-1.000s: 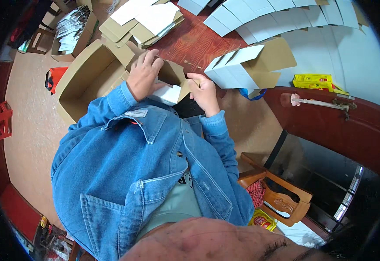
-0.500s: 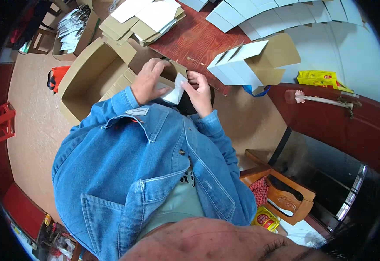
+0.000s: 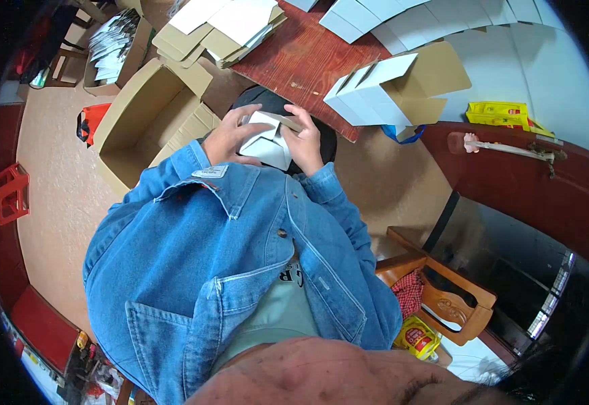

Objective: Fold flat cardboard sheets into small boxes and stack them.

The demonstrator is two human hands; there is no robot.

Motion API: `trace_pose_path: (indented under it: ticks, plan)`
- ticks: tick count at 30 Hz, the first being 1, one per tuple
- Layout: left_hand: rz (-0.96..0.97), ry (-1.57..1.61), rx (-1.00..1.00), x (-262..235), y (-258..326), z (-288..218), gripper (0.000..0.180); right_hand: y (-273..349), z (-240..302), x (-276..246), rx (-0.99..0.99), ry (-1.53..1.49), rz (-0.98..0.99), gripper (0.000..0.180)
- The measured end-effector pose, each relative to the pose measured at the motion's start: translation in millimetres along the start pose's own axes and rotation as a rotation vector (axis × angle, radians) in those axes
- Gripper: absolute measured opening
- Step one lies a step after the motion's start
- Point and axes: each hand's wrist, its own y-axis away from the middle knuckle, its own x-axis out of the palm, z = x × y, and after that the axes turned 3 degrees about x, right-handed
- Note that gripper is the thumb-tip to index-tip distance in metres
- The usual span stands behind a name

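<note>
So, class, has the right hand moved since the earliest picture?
Yes: judged against the white boxes at the red table's edge, the right hand has moved left, farther from them.

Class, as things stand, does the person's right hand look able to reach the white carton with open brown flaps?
Probably yes: the way from the right hand over the red table's edge to the carton looks free. But it is busy with a small white box, so it might first let go.
</note>
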Motion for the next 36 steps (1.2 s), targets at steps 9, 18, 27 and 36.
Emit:
trace_pose_path:
  ticks: [9,18,27,36]
  plan:
    - [-0.033,0.056,-0.021,4.3,-5.4,20.8,0.082,-3.1,21.5,-13.4,-0.059,-0.186,0.186,0.031]
    - [-0.073,0.131,-0.075,10.7,-2.0,32.4,0.100,-4.4,10.8,-12.6,-0.084,0.162,0.215,0.061]
    - [-0.069,0.087,-0.046,11.0,-4.5,32.5,0.106,-4.7,1.1,-2.4,-0.065,0.388,0.133,0.061]
    - [-0.126,0.079,-0.048,10.6,-3.0,29.7,0.108,0.0,5.4,-15.0,-0.324,0.429,0.271,0.098]
